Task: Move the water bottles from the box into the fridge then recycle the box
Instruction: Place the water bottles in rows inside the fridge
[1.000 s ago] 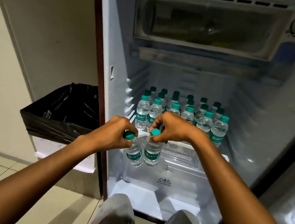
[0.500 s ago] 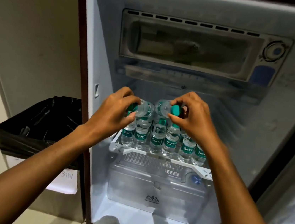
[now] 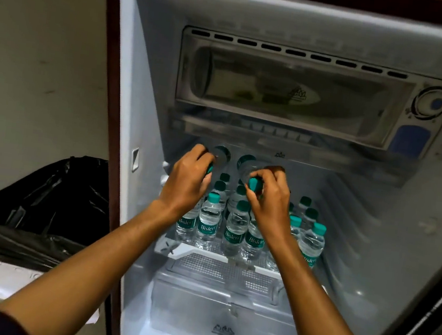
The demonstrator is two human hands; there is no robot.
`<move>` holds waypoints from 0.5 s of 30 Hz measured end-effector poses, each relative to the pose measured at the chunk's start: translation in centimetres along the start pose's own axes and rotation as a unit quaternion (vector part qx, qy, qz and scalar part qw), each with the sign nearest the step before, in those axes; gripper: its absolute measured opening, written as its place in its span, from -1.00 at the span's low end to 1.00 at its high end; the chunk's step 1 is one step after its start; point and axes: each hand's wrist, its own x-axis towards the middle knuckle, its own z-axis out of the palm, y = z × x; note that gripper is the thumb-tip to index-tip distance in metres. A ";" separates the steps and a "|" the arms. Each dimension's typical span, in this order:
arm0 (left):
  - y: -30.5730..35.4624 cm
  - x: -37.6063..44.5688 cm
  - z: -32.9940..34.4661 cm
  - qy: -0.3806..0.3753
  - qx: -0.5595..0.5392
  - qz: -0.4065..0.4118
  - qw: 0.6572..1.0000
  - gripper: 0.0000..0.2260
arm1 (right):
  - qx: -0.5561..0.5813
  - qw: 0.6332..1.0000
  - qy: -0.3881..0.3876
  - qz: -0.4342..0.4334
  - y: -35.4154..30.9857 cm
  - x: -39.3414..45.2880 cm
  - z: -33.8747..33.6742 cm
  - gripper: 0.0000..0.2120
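While both arms reach into the open fridge (image 3: 152,81): two bottles are held above its shelf (image 3: 176,251).
Left hand (image 3: 184,185): fingers curled round the capped end of a tipped water bottle (image 3: 220,154).
Right hand (image 3: 269,198): fingers pinching a second tipped bottle (image 3: 245,164) at its teal cap.
Shelf: rows of upright bottles (image 3: 209,218) beneath both hands.
Bin (image 3: 33,211): black-lined, left of the fridge.
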 end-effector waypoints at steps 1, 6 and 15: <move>-0.1 0.3 0.4 -0.010 0.006 -0.016 1.000 -0.79 | -0.011 1.000 -0.011 0.011 0.3 0.5 0.5 -0.70; -1.3 2.4 2.1 -0.072 0.034 -0.108 0.991 -0.91 | -0.006 0.994 -0.073 0.076 2.2 3.6 2.8 -0.80; -4.8 6.7 5.8 -0.116 0.011 -0.195 0.974 -0.71 | 0.100 0.983 -0.091 0.122 4.1 10.3 5.8 -0.88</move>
